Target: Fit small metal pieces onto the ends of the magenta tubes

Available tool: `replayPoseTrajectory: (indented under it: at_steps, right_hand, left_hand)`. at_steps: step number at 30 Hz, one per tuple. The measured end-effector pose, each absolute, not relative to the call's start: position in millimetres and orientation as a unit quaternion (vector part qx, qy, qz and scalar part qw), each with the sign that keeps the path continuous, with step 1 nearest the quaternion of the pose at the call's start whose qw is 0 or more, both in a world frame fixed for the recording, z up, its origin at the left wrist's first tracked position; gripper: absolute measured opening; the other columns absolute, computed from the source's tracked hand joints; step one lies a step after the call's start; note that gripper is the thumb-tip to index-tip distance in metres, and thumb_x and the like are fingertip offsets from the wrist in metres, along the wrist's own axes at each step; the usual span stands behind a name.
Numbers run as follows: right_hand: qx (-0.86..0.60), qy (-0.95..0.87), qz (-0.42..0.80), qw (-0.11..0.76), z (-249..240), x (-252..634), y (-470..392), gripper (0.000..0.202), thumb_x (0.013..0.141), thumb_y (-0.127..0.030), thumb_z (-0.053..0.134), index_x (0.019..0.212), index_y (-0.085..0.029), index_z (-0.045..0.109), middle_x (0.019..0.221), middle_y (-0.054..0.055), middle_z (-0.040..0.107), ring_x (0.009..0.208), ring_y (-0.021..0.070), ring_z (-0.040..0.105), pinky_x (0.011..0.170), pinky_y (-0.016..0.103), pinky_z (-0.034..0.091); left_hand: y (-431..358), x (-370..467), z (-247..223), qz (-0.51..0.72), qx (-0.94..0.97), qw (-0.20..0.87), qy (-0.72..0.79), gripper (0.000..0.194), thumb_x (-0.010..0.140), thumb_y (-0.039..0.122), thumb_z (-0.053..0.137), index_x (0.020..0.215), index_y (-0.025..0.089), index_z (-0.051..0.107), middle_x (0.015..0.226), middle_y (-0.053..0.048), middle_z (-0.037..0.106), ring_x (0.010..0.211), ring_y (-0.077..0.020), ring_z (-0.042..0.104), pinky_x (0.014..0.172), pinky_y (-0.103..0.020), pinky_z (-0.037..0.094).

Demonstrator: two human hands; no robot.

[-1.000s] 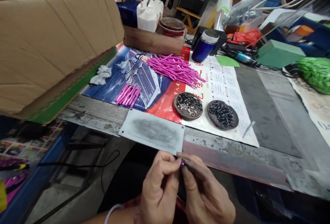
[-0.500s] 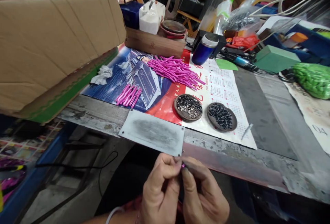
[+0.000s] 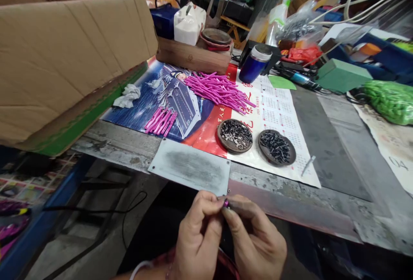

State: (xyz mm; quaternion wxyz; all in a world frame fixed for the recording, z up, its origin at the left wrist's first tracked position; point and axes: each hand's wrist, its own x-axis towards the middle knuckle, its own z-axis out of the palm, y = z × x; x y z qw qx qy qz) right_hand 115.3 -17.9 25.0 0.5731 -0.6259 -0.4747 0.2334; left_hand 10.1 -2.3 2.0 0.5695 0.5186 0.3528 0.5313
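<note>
My left hand (image 3: pixel 201 232) and my right hand (image 3: pixel 254 237) meet in front of the table edge, both closed in a pinch. Between the fingertips shows a small magenta piece with a dark tip (image 3: pixel 226 203); most of it is hidden by the fingers. Just beyond my hands lies a pale metal plate (image 3: pixel 190 164) with a dark smudge. Further out are a round dish of small black and silver parts (image 3: pixel 235 136) and a second dish of black screw-like parts (image 3: pixel 277 147). A small bunch of magenta sticks with dark ends (image 3: pixel 160 121) lies to the left.
A big heap of magenta sticks (image 3: pixel 219 90) rests on the calendar poster (image 3: pixel 206 127). Left stands a large cardboard box (image 3: pixel 77 56). A blue tumbler (image 3: pixel 254 64), a green block (image 3: pixel 343 75) and a green bundle (image 3: pixel 389 101) stand at the back and right.
My fingers have shifted slightly around the small magenta piece, and a bit more of it shows. The things on the table have stayed in place.
</note>
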Motion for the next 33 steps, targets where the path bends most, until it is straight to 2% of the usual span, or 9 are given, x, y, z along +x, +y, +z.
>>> replayPoseTrajectory:
  at_steps: [8, 23, 28, 33]
  right_hand:
    - [-0.615, -0.445, 0.282, 0.587, 17.2, 115.9, -14.3, 0.006, 0.091, -0.022, 0.071, 0.085, -0.023, 0.073, 0.083, 0.0, 0.075, 0.077, 0.0137, 0.071, 0.072, 0.019, 0.059]
    - [-0.609, -0.486, 0.257, 0.572, 29.1, 115.9, -18.2, 0.011, 0.095, -0.018, 0.063, 0.088, -0.024, 0.068, 0.086, -0.002, 0.071, 0.078, 0.0096, 0.069, 0.073, 0.013, 0.055]
    - [-0.604, -0.475, 0.268, 0.581, 25.8, 114.5, -20.1, 0.009, 0.092, -0.016, 0.067, 0.09, -0.025, 0.069, 0.092, 0.0, 0.072, 0.083, 0.0121, 0.071, 0.075, 0.017, 0.057]
    - [-0.598, -0.528, 0.243, 0.551, 29.8, 121.7, -20.2, 0.016, 0.094, -0.012, 0.063, 0.097, -0.025, 0.071, 0.098, 0.002, 0.074, 0.089, 0.0138, 0.072, 0.079, 0.019, 0.058]
  left_hand:
    - [-2.3, 12.8, -1.3, 0.539, 0.519, 0.547, 0.375, 0.025, 0.1, 0.007, 0.053, 0.107, 0.028, 0.065, 0.096, 0.001, 0.061, 0.087, -0.0107, 0.063, 0.083, -0.016, 0.054]
    - [-7.1, 11.2, -0.3, 0.529, 0.575, 0.522, 0.343, 0.025, 0.102, 0.005, 0.046, 0.108, 0.025, 0.059, 0.099, -0.001, 0.053, 0.088, -0.0119, 0.059, 0.081, -0.021, 0.051]
    - [-4.3, 11.8, 2.6, 0.535, 0.576, 0.513, 0.345, 0.023, 0.102, 0.006, 0.047, 0.106, 0.025, 0.059, 0.095, 0.001, 0.053, 0.084, -0.0103, 0.058, 0.078, -0.018, 0.051]
    - [-0.2, 10.0, 5.3, 0.53, 0.58, 0.505, 0.356, 0.024, 0.101, 0.006, 0.048, 0.106, 0.026, 0.061, 0.095, 0.002, 0.054, 0.084, -0.0097, 0.058, 0.078, -0.016, 0.05]
